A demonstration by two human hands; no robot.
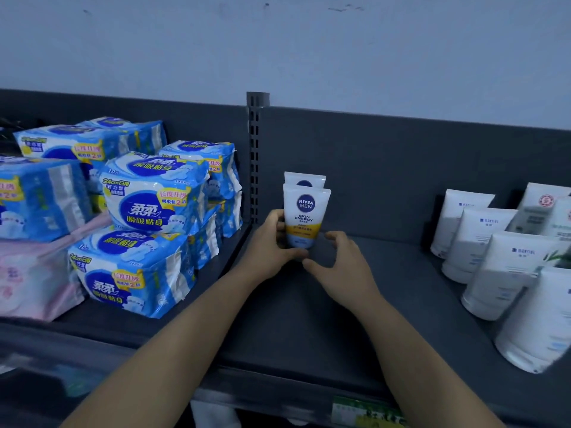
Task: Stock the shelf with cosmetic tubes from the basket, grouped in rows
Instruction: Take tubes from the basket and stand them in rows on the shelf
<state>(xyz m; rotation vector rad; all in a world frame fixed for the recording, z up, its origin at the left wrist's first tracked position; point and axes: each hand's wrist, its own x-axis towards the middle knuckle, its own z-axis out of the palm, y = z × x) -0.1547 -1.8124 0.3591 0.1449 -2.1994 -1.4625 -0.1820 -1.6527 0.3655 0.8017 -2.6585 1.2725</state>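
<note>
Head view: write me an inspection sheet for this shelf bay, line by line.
Surface: dark shelf with a dark back panel.
Job's things: front Nivea tube upright, second tube directly behind it; white tubes in rows at the right; basket not in view.
Clutter: blue packs stacked at the left, pink packs beside them.
Hands: left hand grips the front Nivea tube's lower part; right hand curved beside its base, holding nothing.
Cables: nothing seen.
Surroundings: slotted post between the bays, pale wall above, green label on the shelf edge.
</note>
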